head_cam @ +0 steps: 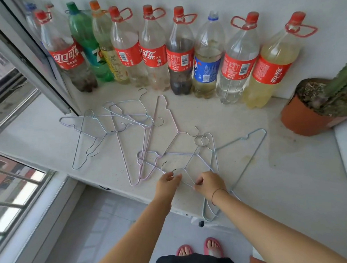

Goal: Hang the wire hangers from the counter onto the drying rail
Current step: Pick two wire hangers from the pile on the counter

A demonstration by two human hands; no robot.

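Several thin wire hangers lie spread over the white counter (293,174), some overlapping. One group (115,122) lies at the left, a pink one (167,115) in the middle, and pale blue ones (240,147) at the right. At the near edge, my left hand (167,182) touches the hook of the nearest hanger (186,171), fingers curled around the wire. My right hand (209,183) pinches that hanger's wire just below its neck. The drying rail is not in view.
A row of large plastic bottles (155,51) lines the back wall. A potted cactus (317,110) stands at the right. An open window frame (32,64) is at the left. The tiled floor (105,227) and my sandalled feet lie below the counter edge.
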